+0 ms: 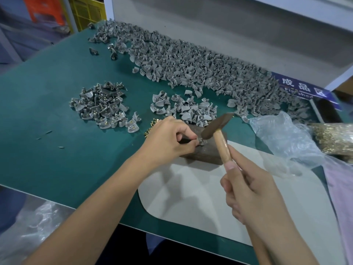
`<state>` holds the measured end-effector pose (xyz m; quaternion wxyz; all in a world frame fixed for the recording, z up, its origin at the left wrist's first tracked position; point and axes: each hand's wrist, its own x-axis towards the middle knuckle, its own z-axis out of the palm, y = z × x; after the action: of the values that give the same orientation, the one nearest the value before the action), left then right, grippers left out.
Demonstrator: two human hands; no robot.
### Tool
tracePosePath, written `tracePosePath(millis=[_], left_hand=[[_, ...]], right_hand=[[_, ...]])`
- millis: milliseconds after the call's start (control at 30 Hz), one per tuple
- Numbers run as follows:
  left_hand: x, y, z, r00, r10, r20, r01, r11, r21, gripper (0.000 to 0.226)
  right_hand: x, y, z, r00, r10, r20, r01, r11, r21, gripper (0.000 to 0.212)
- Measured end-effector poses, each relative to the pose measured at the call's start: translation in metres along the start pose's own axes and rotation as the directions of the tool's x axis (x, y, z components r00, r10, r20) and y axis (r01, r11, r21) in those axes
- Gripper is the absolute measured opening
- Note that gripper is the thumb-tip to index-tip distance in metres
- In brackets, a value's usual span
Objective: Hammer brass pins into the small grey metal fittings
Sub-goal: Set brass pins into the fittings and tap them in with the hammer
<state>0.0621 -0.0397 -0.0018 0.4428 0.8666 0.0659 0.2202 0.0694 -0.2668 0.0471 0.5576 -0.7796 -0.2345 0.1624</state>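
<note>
While the left hand (168, 138) at mid-frame pinches one small grey fitting (200, 143) on the dark block (202, 152), it looks light, hard and apt to skate, so the edges are the place to hold. Lower right, the right hand (252, 190) grips the hammer (217, 125) by its wooden handle.

Fittings (191, 60) grey — mat (47, 104) teal — pins (150, 129) brass.

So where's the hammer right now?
In the head view the hammer sits right of centre, its wooden handle gripped by the right hand, its head down on the dark block beside the left hand.
</note>
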Motion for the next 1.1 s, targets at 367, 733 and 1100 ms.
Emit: tracePosePath(millis=[367,733,1100], left_hand=[[0.000,0.000,0.001,1.000,0.010,0.001,-0.009,1.000,-0.022,0.023],[0.000,-0.003,0.001,1.000,0.001,0.012,-0.001,1.000,-0.017,0.010],[0.000,-0.004,0.000,1.000,0.000,0.020,0.001,1.000,-0.010,0.010]], right_hand=[[-0.003,0.002,-0.001,0.998,-0.050,-0.041,0.048,0.998,-0.029,0.040],[-0.007,0.009,0.003,0.997,-0.069,-0.037,0.064,0.991,-0.117,0.042],[-0.005,-0.002,-0.005,0.998,-0.068,-0.009,0.067,0.994,-0.081,0.040]])
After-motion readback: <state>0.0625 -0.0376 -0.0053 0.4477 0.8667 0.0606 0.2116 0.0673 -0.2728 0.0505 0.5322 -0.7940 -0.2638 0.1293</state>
